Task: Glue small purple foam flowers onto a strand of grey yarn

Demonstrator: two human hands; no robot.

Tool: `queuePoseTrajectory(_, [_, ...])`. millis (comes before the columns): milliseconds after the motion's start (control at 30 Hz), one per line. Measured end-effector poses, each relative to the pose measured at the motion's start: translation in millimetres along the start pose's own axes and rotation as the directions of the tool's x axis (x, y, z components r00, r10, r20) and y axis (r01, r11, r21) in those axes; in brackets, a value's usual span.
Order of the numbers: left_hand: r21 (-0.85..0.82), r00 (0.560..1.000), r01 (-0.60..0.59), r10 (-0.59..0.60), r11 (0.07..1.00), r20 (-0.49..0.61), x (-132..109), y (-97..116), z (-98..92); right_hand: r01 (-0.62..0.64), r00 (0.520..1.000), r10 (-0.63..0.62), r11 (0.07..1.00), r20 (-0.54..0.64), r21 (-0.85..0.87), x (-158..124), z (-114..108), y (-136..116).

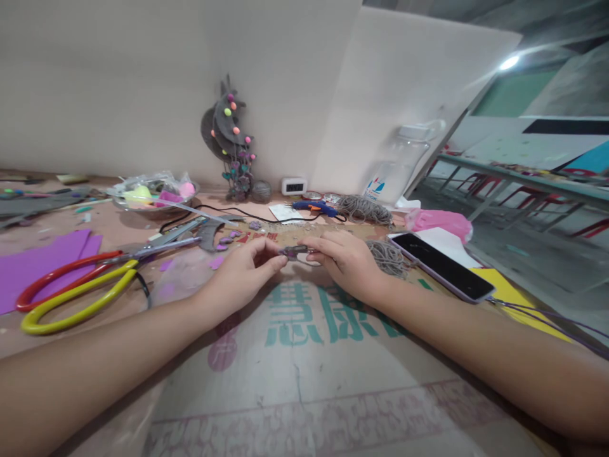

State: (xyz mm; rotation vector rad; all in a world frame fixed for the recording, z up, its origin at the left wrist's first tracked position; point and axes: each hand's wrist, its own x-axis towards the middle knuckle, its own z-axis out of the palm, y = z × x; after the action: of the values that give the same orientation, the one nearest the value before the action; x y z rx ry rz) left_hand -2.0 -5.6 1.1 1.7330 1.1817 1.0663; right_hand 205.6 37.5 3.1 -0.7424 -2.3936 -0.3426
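Note:
My left hand (250,270) is closed in a pinch on a small purple and grey piece (288,253) above the printed cardboard (295,368). My right hand (349,263) meets it from the other side, thumb and fingers pressed together on a thin grey item (303,249) that touches or joins the piece; its kind is too small to tell. Just behind the left hand lie small purple felt bits (228,240) and a curved grey felt piece (208,236). Grey yarn (387,257) lies in a loose heap beside the right hand.
Red-and-yellow-handled scissors (78,311) and purple sheets (45,260) are at left. Behind stand a bowl of scraps (152,204), a felt moon ornament (228,127), a small clock (294,186), a blue glue gun (314,207) and a bottle (397,165). A phone (442,266) lies at right.

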Motion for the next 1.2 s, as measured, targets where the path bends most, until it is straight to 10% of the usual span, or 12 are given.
queuePoseTrajectory(633, [-0.039,0.993,0.027,-0.031,0.999,-0.116,4,-6,-1.4,-0.314,0.949,0.301,0.914,0.09,0.256,-1,15,13])
queuePoseTrajectory(867, [-0.137,0.971,0.031,-0.063,0.99,-0.232,3,3,-3.6,-0.043,0.994,0.018,0.969,0.106,0.243,2,-2,1])
queuePoseTrajectory(1033, [-0.248,0.943,0.078,-0.152,0.966,-0.297,5,4,-3.7,0.312,0.917,-0.354,0.923,0.181,0.224,1,-17,-16])
queuePoseTrajectory(1200, [-0.263,0.948,0.064,-0.141,0.963,-0.286,6,3,-3.1,0.241,0.97,-0.244,0.947,-0.009,0.213,-2,-21,-21])
